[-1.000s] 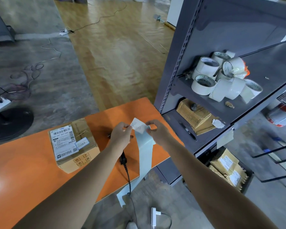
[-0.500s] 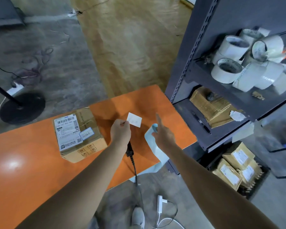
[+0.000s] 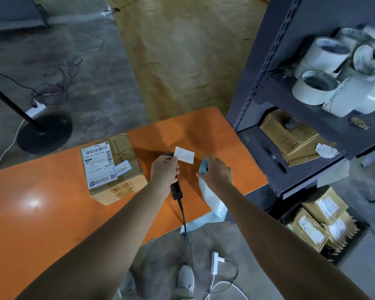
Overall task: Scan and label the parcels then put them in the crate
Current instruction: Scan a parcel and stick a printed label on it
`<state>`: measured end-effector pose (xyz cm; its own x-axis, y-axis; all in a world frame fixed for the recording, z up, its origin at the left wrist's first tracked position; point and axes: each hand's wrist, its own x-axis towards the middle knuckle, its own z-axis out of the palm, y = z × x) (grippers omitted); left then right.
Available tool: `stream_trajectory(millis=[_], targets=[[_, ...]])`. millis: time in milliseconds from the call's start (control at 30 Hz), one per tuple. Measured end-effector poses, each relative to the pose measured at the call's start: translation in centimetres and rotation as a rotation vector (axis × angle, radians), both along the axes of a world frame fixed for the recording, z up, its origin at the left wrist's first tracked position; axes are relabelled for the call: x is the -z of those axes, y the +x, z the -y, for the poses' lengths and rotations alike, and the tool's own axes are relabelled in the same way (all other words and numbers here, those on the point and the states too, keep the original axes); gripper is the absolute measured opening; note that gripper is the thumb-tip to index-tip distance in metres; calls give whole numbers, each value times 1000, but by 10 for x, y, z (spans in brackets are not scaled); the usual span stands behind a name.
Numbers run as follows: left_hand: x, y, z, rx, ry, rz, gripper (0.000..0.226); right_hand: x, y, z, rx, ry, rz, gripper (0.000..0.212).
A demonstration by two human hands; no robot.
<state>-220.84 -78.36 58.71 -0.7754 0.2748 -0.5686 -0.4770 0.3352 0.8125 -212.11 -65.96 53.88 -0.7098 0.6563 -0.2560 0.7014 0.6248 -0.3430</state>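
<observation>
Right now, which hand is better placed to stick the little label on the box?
Left. The left hand pinches the white label and sits beside the box; the right hand is farther off, holding the backing strip.

Bare left hand [image 3: 164, 172] and bare right hand [image 3: 217, 173], forearms [image 3: 268, 230] uncovered right to the edge of view, light grey sneakers [image 3: 186, 280] on both feet

1. The parcel [image 3: 115, 169] lies on the counter [image 3: 52, 202], left of both hands.
2. The left hand [image 3: 164, 169] pinches a label [image 3: 184, 155] just right of the parcel.
3. Beside it, the right hand [image 3: 217, 173] holds a paper strip [image 3: 212, 202] that hangs over the counter's near edge.
4. A rack [image 3: 258, 83] stands right of the counter, with tape rolls [image 3: 314, 87] on an upper shelf and boxes [image 3: 290, 137] below.
5. A crate [image 3: 333, 255] sits on the floor beneath.
</observation>
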Motion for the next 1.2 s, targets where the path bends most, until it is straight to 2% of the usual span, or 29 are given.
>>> stream_trajectory(millis=[67,200,300,367,467,667,933,1067,1200], targets=[[-6,-3,4,-8,20,3,12,-13,-6,2,63,-47,-134,32],[-24,-14,16,-41,53,12,14,-42,-30,13,216,-407,-332,39],[-36,-26,29,-68,91,-1,11,-64,-49,28,234,-638,-443,28],[-45,-35,41,-88,103,-25,11,-77,-61,37,211,-675,-471,16],[-53,-49,61,-125,124,-27,14,-89,-81,54,209,-716,-508,10],[-59,-78,103,-168,92,-29,17,-95,-120,89,190,-712,-455,14],[-52,-108,137,-117,-16,-38,18,-79,-164,119,-30,-325,-345,24],[-41,-120,144,-97,-128,-36,18,-75,-173,125,-68,-259,-312,24],[-31,-127,153,64,-219,-235,32,-66,-181,115,-126,-310,-177,24]])
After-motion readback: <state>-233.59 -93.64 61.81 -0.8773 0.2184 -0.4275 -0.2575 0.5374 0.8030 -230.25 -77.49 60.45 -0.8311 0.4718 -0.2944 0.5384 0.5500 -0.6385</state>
